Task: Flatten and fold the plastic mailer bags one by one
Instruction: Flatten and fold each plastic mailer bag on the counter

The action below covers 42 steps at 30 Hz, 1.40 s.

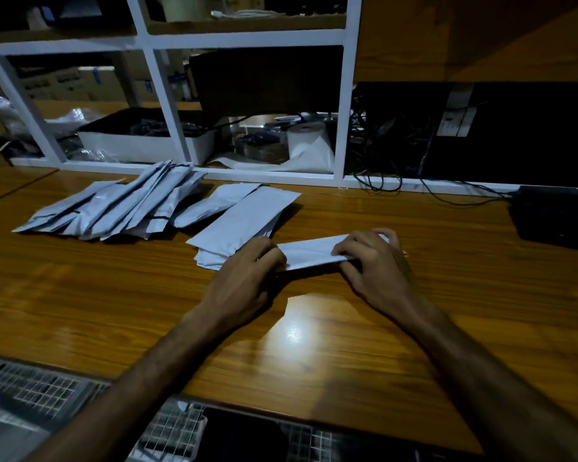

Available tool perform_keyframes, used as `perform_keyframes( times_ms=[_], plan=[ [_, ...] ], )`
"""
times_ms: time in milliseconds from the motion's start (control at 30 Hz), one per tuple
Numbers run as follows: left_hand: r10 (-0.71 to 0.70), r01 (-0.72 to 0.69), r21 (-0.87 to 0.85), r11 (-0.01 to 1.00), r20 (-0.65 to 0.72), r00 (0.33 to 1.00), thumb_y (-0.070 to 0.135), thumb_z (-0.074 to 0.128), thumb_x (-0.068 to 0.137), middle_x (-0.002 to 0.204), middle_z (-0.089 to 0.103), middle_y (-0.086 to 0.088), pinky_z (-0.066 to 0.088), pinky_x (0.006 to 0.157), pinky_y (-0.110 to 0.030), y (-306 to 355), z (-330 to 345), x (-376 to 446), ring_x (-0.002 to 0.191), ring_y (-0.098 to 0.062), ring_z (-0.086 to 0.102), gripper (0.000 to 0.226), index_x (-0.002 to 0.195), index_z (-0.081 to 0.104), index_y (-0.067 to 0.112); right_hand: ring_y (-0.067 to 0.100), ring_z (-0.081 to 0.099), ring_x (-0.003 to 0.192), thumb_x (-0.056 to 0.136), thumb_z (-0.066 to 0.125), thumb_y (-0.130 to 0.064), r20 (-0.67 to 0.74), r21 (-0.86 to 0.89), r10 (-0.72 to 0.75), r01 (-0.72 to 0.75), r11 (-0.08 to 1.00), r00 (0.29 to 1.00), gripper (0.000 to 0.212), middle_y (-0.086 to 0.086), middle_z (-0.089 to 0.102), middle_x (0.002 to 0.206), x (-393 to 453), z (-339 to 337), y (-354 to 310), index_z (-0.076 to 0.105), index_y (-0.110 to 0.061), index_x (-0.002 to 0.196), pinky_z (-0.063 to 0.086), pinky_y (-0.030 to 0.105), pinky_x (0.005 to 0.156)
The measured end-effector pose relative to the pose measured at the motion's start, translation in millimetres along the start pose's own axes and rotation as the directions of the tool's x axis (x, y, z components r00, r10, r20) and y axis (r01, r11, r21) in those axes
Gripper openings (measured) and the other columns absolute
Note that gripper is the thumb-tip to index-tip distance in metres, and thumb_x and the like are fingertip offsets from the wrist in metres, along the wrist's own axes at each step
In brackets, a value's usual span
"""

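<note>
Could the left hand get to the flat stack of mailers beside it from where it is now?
Probably yes. The left hand lies right against the near corner of the flat stack, with nothing between them, but its grip is busy on the folded mailer held with the right hand.

I have both forearms reaching in from the near edge of the counter (80, 295), bare to the elbows and angled toward each other. My left hand (244, 281) lies knuckles up, fingers curled and pinching down at its tips. My right hand (374, 265) sits just beside it, also palm down, thumb underneath and fingers (344, 249) bent over in a clamp.
</note>
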<state>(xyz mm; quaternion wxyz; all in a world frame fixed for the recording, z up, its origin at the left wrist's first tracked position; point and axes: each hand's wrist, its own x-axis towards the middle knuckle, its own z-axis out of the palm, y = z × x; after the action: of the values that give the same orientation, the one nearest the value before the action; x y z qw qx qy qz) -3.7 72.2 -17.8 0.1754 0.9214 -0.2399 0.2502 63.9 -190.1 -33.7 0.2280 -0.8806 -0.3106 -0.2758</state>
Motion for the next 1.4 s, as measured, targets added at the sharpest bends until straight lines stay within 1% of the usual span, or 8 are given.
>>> perform_keyframes(
  times_ms=[200, 400, 667, 800, 900, 1033, 1200, 1400],
  plan=[
    [0.028, -0.026, -0.028, 0.999, 0.062, 0.998, 0.014, 0.074, 0.092, 0.107, 0.053, 0.002, 0.05, 0.067, -0.039, 27.4, -1.2, -9.8, 0.094, -0.016, 0.051, 0.016, 0.1, 0.06, 0.015, 0.017, 0.064, 0.102, 0.087, 0.08, -0.017, 0.063, -0.03, 0.024, -0.022, 0.999, 0.998, 0.018, -0.007, 0.068, 0.102, -40.7, -33.7, -12.6, 0.074, -0.024, 0.103, 0.04, 0.044, 0.097],
    [0.013, -0.009, -0.089, 0.996, 0.049, 0.999, 0.011, 0.069, 0.093, 0.109, 0.054, 0.004, 0.05, 0.066, -0.04, 59.2, -4.5, -33.0, 0.094, -0.017, 0.054, 0.012, 0.1, 0.06, 0.015, 0.015, 0.063, 0.102, 0.093, 0.073, -0.026, 0.094, -0.036, 0.072, -0.069, 0.997, 0.993, 0.015, -0.01, 0.067, 0.104, -85.6, -59.5, -26.3, 0.075, -0.027, 0.108, 0.036, 0.04, 0.098],
    [-0.068, 0.075, -0.104, 0.992, 0.065, 0.996, 0.0, 0.076, 0.085, 0.11, 0.054, 0.005, 0.052, 0.07, -0.037, 90.0, -1.6, -54.2, 0.099, -0.016, 0.053, 0.027, 0.098, 0.061, 0.018, 0.006, 0.06, 0.102, 0.092, 0.066, -0.046, 0.075, 0.047, 0.205, -0.209, 0.977, 0.976, 0.018, -0.019, 0.064, 0.105, -124.3, -83.5, -51.4, 0.074, -0.032, 0.101, 0.039, 0.042, 0.097],
    [-0.124, 0.114, -0.155, 0.981, -0.055, 0.991, 0.018, 0.066, 0.096, 0.107, 0.055, 0.008, 0.049, 0.075, -0.041, 109.7, 0.7, -57.5, 0.099, -0.018, 0.053, 0.004, 0.1, 0.065, 0.017, 0.006, 0.061, 0.104, 0.092, 0.063, -0.051, -0.003, 0.114, 0.318, -0.316, 0.942, 0.948, 0.028, -0.018, 0.065, 0.109, -129.5, -89.8, -57.7, 0.074, -0.029, 0.107, 0.041, 0.028, 0.095],
    [-0.169, 0.158, -0.166, 0.973, -0.055, 0.984, 0.027, 0.059, 0.1, 0.113, 0.058, 0.007, 0.051, 0.08, -0.042, 131.4, 9.7, -47.7, 0.105, -0.018, 0.054, 0.014, 0.108, 0.068, 0.02, 0.008, 0.062, 0.113, 0.099, 0.059, -0.041, -0.016, 0.14, 0.426, -0.42, 0.897, 0.904, 0.03, -0.014, 0.067, 0.122, -126.9, -85.1, -61.5, 0.071, -0.026, 0.121, 0.052, 0.034, 0.096],
    [-0.284, 0.288, -0.169, 0.943, 0.048, 0.958, 0.029, 0.054, 0.105, 0.139, 0.056, 0.004, 0.048, 0.101, -0.034, 154.3, 31.6, -23.2, 0.127, -0.014, 0.052, 0.031, 0.133, 0.065, 0.021, 0.01, 0.047, 0.143, 0.105, 0.047, -0.036, 0.089, 0.004, 0.473, -0.475, 0.88, 0.877, 0.046, -0.005, 0.056, 0.151, -114.3, -67.7, -62.7, 0.06, -0.017, 0.144, 0.035, 0.032, 0.121],
    [-0.325, 0.346, -0.174, 0.922, 0.138, 0.936, 0.014, 0.046, 0.106, 0.161, 0.042, 0.001, 0.029, 0.108, -0.018, 161.3, 51.6, -7.0, 0.144, -0.012, 0.037, 0.043, 0.147, 0.055, 0.021, 0.012, 0.025, 0.155, 0.111, 0.035, -0.024, 0.242, -0.101, 0.42, -0.408, 0.908, 0.875, 0.046, 0.0, 0.035, 0.166, -94.6, -59.5, -64.1, 0.044, -0.015, 0.156, 0.007, 0.025, 0.125],
    [-0.229, 0.261, -0.11, 0.959, 0.24, 0.943, 0.025, 0.018, 0.088, 0.163, 0.039, -0.004, 0.015, 0.129, -0.032, 156.1, 62.3, -11.2, 0.155, -0.018, 0.025, 0.071, 0.155, 0.044, 0.021, 0.015, 0.015, 0.158, 0.1, 0.016, -0.029, 0.309, -0.155, 0.382, -0.35, 0.924, 0.871, 0.064, 0.005, 0.027, 0.169, -106.6, -44.4, -61.7, 0.032, -0.013, 0.161, -0.001, 0.029, 0.127]
  ],
)
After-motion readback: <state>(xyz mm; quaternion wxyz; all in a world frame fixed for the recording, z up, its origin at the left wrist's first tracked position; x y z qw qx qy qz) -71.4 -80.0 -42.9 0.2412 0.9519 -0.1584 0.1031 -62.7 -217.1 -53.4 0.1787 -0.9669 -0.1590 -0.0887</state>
